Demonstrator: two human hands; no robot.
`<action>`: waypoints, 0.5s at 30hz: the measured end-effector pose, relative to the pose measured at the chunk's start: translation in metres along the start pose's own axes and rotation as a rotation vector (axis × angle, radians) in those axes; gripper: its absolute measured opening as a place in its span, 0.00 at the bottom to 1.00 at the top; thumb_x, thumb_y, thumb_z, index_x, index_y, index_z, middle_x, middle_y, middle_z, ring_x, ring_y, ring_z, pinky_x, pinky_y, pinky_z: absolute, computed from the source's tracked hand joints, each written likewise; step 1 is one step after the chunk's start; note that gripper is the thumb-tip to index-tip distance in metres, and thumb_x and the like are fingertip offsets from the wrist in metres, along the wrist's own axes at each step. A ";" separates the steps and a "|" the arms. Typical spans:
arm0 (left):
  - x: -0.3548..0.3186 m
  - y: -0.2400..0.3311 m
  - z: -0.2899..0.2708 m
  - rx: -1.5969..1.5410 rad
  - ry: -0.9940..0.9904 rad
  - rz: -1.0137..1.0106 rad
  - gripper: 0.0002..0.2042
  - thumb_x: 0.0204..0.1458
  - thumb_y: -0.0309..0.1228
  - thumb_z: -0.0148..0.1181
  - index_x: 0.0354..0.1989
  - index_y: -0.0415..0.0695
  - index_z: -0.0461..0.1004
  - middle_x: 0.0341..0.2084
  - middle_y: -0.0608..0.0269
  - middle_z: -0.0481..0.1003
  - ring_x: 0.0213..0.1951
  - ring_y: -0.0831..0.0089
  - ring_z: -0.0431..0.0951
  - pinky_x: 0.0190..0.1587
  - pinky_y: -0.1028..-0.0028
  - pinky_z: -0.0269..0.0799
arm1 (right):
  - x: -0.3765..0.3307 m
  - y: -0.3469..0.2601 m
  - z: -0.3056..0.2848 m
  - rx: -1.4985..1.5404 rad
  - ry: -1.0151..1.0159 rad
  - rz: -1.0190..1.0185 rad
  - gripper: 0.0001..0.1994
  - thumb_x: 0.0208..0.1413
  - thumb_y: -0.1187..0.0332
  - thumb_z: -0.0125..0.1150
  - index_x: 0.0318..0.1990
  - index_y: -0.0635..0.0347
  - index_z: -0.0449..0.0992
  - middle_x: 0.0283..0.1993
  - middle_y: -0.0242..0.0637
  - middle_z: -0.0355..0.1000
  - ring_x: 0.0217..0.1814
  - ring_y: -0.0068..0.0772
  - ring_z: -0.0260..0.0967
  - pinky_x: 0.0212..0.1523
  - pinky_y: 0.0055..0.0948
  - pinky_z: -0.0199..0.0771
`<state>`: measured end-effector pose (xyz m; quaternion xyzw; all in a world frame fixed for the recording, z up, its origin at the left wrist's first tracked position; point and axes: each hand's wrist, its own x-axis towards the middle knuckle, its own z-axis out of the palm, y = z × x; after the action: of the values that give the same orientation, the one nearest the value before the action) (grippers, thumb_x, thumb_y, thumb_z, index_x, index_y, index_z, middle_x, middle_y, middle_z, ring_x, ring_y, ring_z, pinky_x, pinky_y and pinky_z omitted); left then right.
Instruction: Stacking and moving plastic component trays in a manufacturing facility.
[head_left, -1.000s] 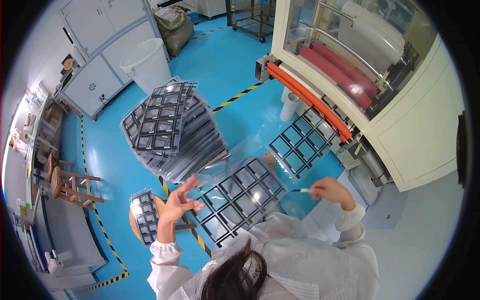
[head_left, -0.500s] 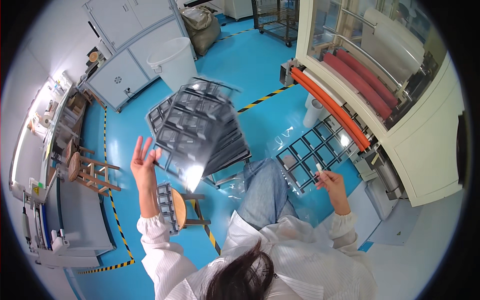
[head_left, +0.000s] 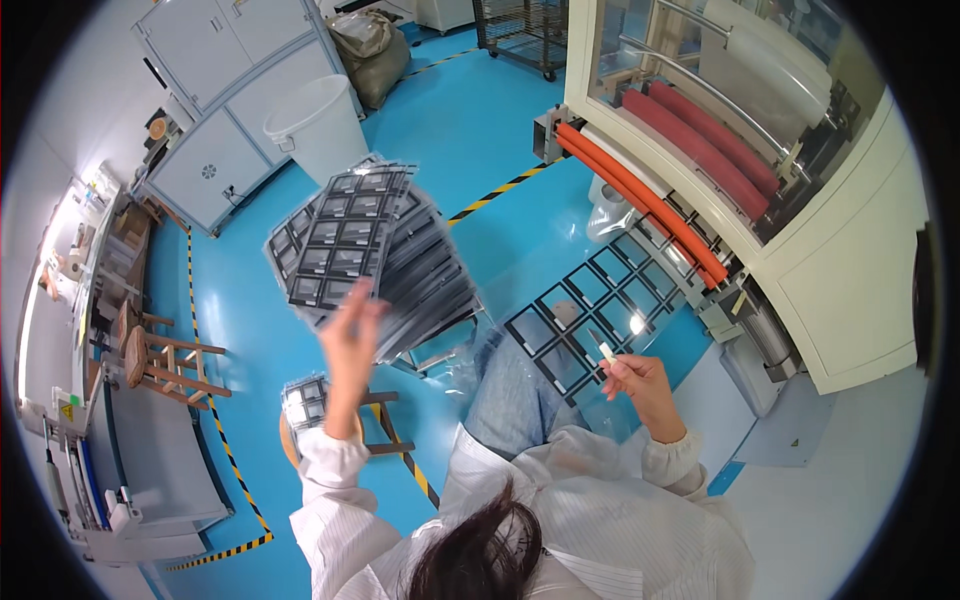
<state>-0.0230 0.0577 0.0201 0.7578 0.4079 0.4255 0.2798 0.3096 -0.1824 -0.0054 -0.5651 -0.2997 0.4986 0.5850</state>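
Observation:
My left hand [head_left: 350, 335] is blurred by motion, its fingers stretched and apart with nothing visible in them. It is over the near edge of a clear sheet with black frames [head_left: 345, 232], which lies on top of a stack of similar sheets [head_left: 425, 285]. In my right hand [head_left: 645, 392] is a small knife [head_left: 606, 352] with a whitish handle, its dark blade pointing up and away. The blade tip is close to a long clear film printed with black frames [head_left: 560, 342], which runs from the machine's rollers toward my lap.
The cream machine [head_left: 840, 300] with orange rollers [head_left: 640, 200] stands at the right. A wooden stool [head_left: 385, 410] with framed pieces [head_left: 306, 402] is at the near left. Farther off are a white bin [head_left: 318, 125], a grey cabinet [head_left: 205, 160] and wooden stools [head_left: 170, 350].
The sheet my left hand held by its corner now lies on the stack, let go. That hand has moved right. My right hand, still with the knife, has shifted slightly left and down.

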 end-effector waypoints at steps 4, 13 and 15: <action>-0.035 0.039 0.072 -0.764 -0.537 -0.605 0.23 0.53 0.23 0.55 0.59 0.44 0.62 0.42 0.55 0.74 0.36 0.72 0.77 0.39 0.76 0.73 | -0.003 0.002 0.013 0.013 -0.052 0.047 0.12 0.56 0.69 0.55 0.38 0.72 0.75 0.25 0.37 0.72 0.25 0.27 0.70 0.25 0.22 0.70; -0.059 0.024 0.096 -0.873 -0.184 -0.555 0.28 0.45 0.14 0.57 0.58 0.34 0.60 0.53 0.55 0.67 0.34 0.78 0.77 0.41 0.79 0.72 | 0.014 -0.043 0.026 -0.430 -0.315 0.164 0.09 0.55 0.73 0.55 0.40 0.68 0.76 0.25 0.34 0.72 0.22 0.22 0.66 0.24 0.22 0.69; -0.062 0.025 0.088 -0.843 -0.215 -0.531 0.29 0.44 0.14 0.58 0.58 0.35 0.60 0.54 0.56 0.66 0.33 0.80 0.77 0.40 0.80 0.72 | 0.032 -0.048 0.049 -0.480 -0.255 0.028 0.09 0.54 0.74 0.55 0.41 0.66 0.76 0.26 0.34 0.72 0.22 0.22 0.65 0.25 0.23 0.68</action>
<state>0.0447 -0.0155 -0.0289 0.4888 0.3483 0.3869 0.7000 0.2867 -0.1290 0.0424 -0.6245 -0.4727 0.4884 0.3848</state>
